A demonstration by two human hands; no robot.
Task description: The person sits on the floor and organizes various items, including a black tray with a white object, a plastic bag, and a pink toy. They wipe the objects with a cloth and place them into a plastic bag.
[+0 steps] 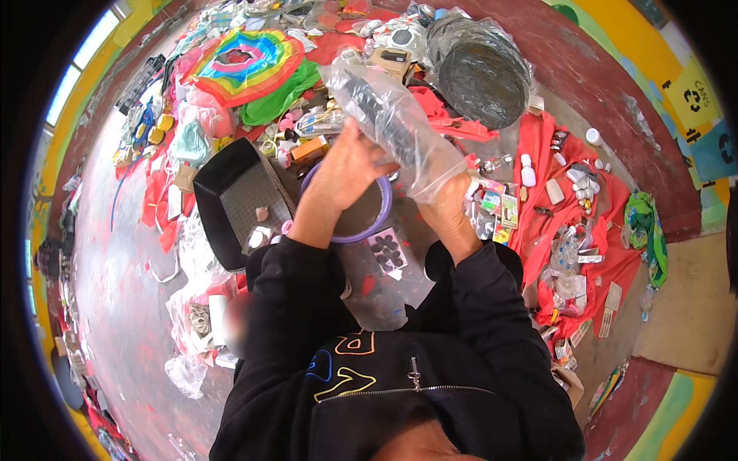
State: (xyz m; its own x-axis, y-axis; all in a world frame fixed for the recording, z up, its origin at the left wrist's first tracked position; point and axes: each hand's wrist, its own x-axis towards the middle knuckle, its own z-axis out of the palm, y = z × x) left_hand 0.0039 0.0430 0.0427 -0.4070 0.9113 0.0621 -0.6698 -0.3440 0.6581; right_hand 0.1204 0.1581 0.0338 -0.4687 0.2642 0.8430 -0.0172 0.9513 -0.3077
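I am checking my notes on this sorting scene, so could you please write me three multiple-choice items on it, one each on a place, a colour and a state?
1. Where does the black tray lie?
A. left of the hands
B. right of the hands
C. on the person's lap

2. What colour is the rim of the round bowl under the hands?
A. yellow
B. purple
C. white

3. How is the clear bag held?
A. by the left hand alone
B. it lies loose on the floor
C. by both hands, lifted

Answers:
1 A, the tray sits on the floor beside the left hand.
2 B, a purple edge shows below the wrists.
3 C, the left hand grips its middle and the right hand its lower end, above the clutter.
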